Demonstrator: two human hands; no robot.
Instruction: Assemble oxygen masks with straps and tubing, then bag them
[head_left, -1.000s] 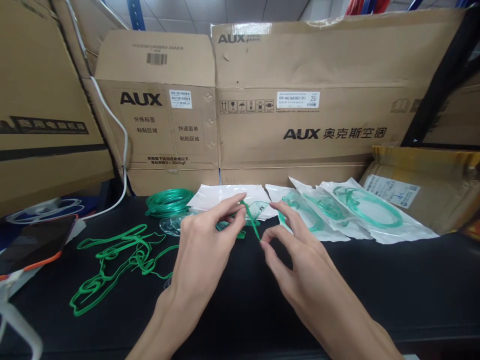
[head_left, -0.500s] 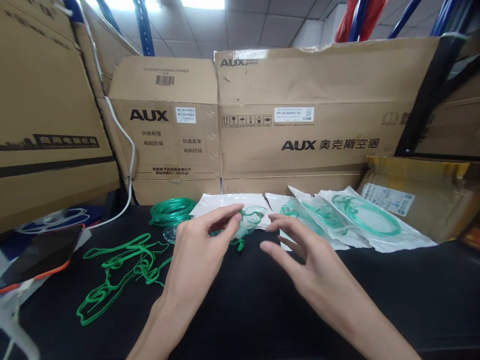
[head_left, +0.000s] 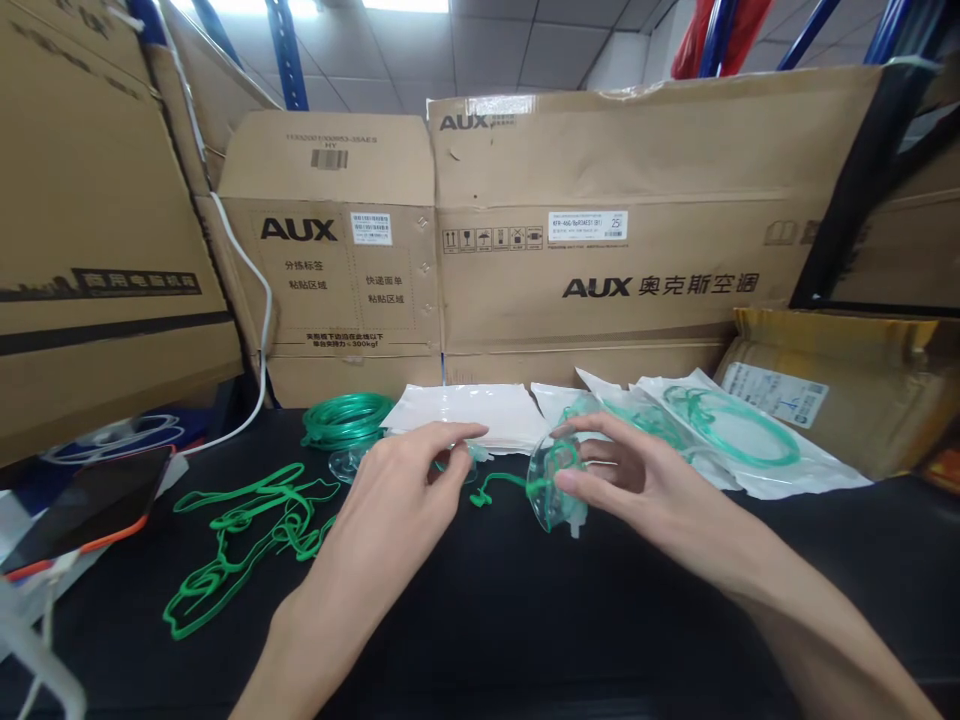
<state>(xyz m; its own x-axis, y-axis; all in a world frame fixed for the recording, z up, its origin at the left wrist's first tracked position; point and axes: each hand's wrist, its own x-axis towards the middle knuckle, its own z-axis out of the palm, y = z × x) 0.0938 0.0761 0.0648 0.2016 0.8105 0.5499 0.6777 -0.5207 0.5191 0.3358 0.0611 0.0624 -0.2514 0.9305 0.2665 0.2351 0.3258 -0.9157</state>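
My right hand (head_left: 626, 470) grips a clear mask (head_left: 550, 500) by its edge, above the black table. A green strap (head_left: 501, 477) trails from the mask towards the left, with a small knotted end. Left of it, my left hand (head_left: 412, 470) has its thumb and index finger apart, with nothing held between them. Behind those fingers another clear piece (head_left: 463, 462) is partly hidden. Tangled green straps (head_left: 281, 525) lie left of my left hand, and a coil of green tubing (head_left: 346, 418) sits behind.
White packets with green tubing (head_left: 739, 430) lie at the back right, and a plain white packet (head_left: 465, 410) at the back middle. A phone (head_left: 101, 505) is on the left with a white cable. Large cardboard boxes (head_left: 615, 250) stand behind; a taped box (head_left: 840, 380) is at right.
The mask and its green strap have moved right, away from my left fingers and into my right hand. My left hand has shifted slightly left and has let go.
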